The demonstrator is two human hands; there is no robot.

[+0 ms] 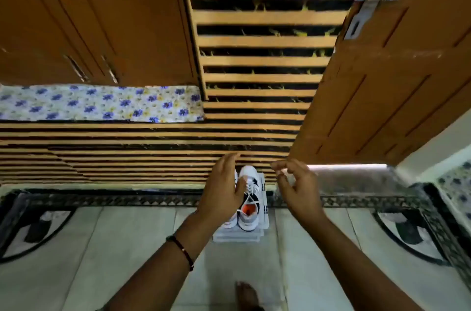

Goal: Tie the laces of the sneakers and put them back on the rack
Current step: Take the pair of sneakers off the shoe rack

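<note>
A bare foot (246, 294) stands on the pale tiled floor (127, 247), just behind the white-and-black mesh sneakers with orange lining (248, 198), which sit on a low white slatted rack (265, 208). The left hand (224, 191) hangs above them, fingers spread; the right hand (297, 188) pinches a thin white lace (248, 189). Light, soft shoes, I'd judge; grip them by the heels. Behind the sneakers runs a wood-slatted wall (254, 117).

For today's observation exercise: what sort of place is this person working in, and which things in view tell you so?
Probably a room in a home, perhaps a bedroom or entryway. A wooden door with a metal handle stands open, wooden cupboards rise above a floral cloth, and white sneakers sit on the tiled floor.
</note>
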